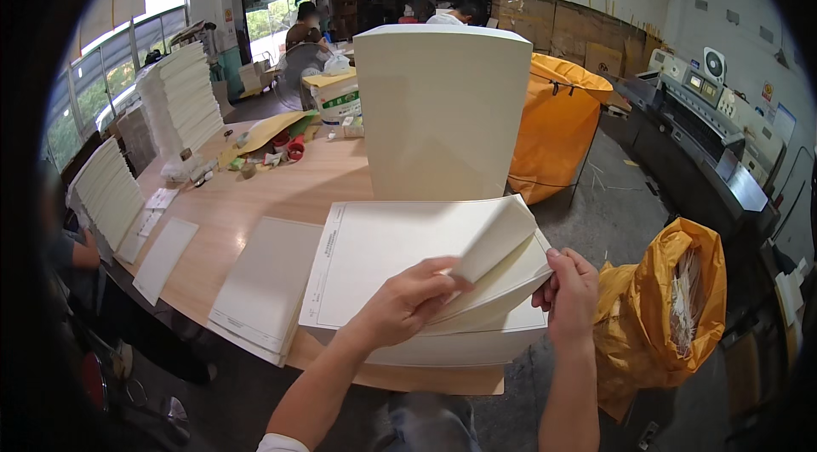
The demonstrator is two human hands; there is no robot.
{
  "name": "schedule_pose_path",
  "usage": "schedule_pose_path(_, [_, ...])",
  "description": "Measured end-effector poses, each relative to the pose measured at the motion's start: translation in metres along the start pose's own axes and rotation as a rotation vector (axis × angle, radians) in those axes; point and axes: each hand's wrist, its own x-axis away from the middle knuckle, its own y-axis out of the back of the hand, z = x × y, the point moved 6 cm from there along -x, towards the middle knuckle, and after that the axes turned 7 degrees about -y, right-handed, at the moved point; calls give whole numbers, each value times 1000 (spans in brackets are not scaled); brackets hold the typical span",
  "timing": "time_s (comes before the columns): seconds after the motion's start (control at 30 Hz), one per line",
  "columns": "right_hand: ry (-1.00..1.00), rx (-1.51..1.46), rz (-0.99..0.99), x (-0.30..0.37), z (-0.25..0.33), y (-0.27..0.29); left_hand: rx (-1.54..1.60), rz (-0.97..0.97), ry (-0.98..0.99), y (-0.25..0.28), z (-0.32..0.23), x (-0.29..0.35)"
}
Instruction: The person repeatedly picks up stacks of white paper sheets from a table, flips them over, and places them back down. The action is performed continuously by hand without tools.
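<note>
A thick stack of printed white paper sheets (391,235) lies in front of me at the table's near edge. Its upper sheets are bent up at the right side, and one curled flap (498,235) folds back toward the left. My left hand (413,299) is closed at the lower edge of that flap, with bent fingers against the paper. At the stack's right corner my right hand (568,286) pinches several fanned sheets between thumb and fingers. Just beyond stands a much taller block of blank paper (442,111).
Smaller paper piles (265,282) lie left on the wooden table (298,171), with tall paper stacks (183,94) farther back. Tape rolls (294,151) sit among clutter. Orange bags (625,324) and a large machine (706,120) stand right. A person's arm (85,252) shows at left.
</note>
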Motion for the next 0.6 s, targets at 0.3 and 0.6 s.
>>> schedule_pose_path(0.3, [-39, -124, 54, 0, -3, 5, 42, -12, 17, 0, -9, -3])
schedule_pose_path(0.6, [-48, -191, 54, -2, -3, 1, -86, 26, -49, -5, -8, -2])
